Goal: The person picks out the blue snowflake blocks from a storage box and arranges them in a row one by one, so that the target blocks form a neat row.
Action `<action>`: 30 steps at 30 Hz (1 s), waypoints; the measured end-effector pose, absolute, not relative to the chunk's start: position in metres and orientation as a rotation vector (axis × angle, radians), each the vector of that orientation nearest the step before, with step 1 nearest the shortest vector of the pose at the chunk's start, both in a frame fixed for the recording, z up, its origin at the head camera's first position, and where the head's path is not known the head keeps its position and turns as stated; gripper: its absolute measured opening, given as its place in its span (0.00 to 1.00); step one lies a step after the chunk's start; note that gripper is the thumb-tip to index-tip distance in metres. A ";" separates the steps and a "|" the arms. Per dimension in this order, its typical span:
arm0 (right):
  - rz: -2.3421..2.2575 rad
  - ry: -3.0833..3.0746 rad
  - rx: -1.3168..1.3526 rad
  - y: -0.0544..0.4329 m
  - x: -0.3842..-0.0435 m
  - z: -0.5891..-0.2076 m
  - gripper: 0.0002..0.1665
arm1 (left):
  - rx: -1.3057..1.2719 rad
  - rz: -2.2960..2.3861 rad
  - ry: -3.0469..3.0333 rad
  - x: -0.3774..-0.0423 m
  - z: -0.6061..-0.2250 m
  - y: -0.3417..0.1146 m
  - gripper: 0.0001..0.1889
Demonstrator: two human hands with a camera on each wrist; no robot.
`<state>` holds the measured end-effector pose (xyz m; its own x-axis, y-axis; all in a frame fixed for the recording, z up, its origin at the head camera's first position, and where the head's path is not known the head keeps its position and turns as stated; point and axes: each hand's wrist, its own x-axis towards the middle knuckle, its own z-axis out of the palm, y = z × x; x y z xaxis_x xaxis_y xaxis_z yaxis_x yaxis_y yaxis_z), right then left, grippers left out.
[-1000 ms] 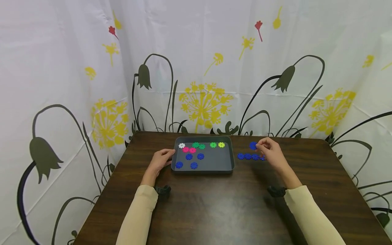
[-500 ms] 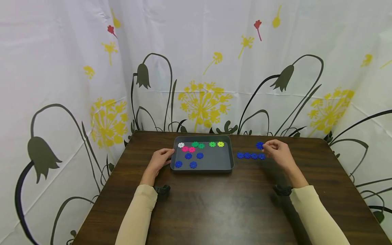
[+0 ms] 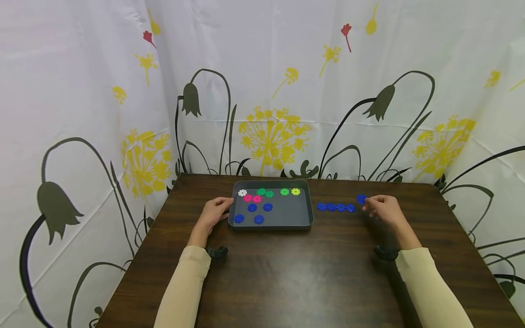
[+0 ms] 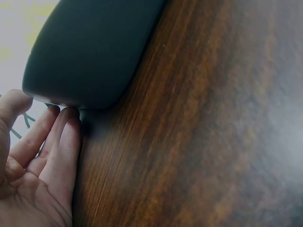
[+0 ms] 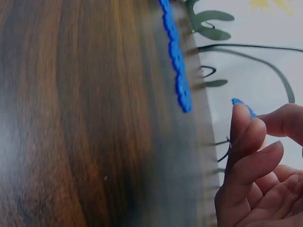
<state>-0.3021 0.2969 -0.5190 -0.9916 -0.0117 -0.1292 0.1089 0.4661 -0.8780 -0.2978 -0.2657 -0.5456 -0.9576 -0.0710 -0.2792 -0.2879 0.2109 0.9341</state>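
Note:
My right hand [image 3: 384, 210] pinches a blue notched plastic disc [image 3: 361, 199] between thumb and fingertips, raised beyond the right end of a row of joined blue discs [image 3: 336, 207]. In the right wrist view most of the held disc [image 5: 244, 108] is hidden behind the fingers. Those joined discs lie in a straight line on the table, right of a dark grey tray [image 3: 287, 227]. At the tray's left side rests my left hand [image 3: 215, 212], thumb at the rim and nearly straight fingers [image 4: 66, 142] touching the outer wall.
Inside the tray lie several loose blue discs [image 3: 259, 219], a white disc [image 3: 243, 193], two pink discs [image 3: 256, 199], three green discs [image 3: 285, 192] and a yellow disc [image 3: 295, 192]. A floral curtain [image 3: 262, 82] hangs behind the dark wooden table [image 3: 287, 282].
My right hand has moved to the right with the blue disc, from above the row to past its right end. The left hand has stayed at the tray.

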 end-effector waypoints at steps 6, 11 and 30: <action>-1.615 2.429 0.181 0.307 -0.303 -0.533 0.29 | -0.349 1.816 2.314 -0.298 -0.546 -0.265 0.29; -1.653 2.292 0.229 0.312 -0.300 -0.541 0.32 | -0.356 1.812 2.315 -0.297 -0.545 -0.263 0.28; -1.660 2.265 0.263 0.304 -0.305 -0.548 0.27 | -0.384 1.798 2.342 -0.298 -0.544 -0.263 0.29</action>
<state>-0.3045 0.3041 -0.5477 -0.9321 -0.0395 -0.3599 0.3314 0.3078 -0.8919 -0.2977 -0.2629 -0.5439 -0.9536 -0.1031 -0.2830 -0.3000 0.2425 0.9226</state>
